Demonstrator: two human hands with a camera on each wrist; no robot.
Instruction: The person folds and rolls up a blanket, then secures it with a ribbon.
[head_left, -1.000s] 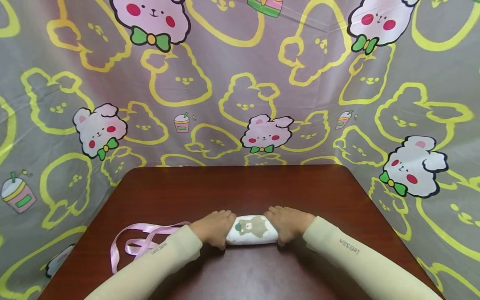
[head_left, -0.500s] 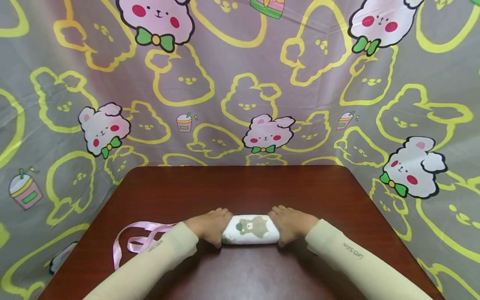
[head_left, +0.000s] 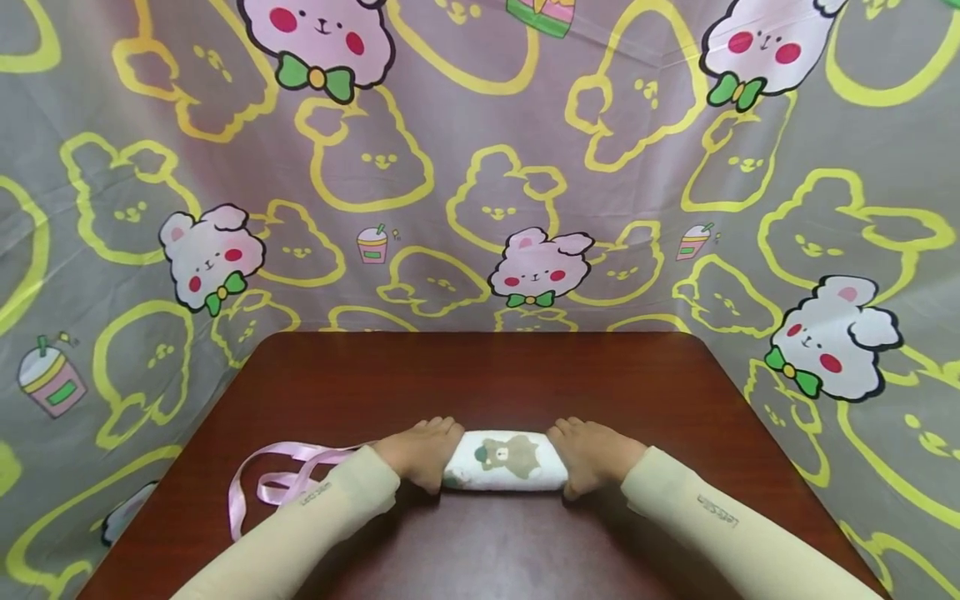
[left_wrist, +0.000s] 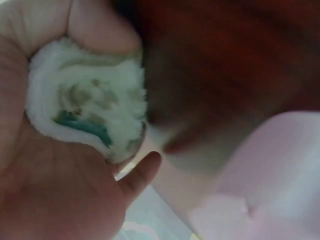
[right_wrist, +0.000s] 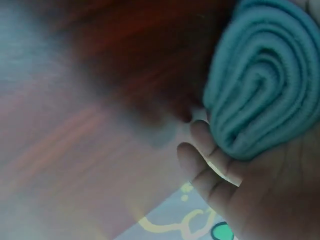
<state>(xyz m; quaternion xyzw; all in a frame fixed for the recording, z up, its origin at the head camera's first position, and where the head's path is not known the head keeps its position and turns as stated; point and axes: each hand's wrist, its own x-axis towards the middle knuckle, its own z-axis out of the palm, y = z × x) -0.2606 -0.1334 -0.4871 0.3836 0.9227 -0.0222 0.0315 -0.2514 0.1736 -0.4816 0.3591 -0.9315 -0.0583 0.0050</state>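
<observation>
A white rolled towel with a brown bear print lies crosswise on the table in the head view. My left hand grips its left end and my right hand its right end. In the left wrist view, thumb and palm wrap the roll's white end, which shows a teal patch. Tight spiral layers of the towel show at the other end in the right wrist view, bluish there, against the palm and fingers of my right hand.
Pink ribbon lies in loose loops on the left side of the dark wooden table, partly behind the left sleeve. A patterned cloth hangs around the table's back and sides.
My hands have moved slightly apart, the left one leftward and the right one a little rightward. More of the rolled towel shows between them; both still hold its ends.
</observation>
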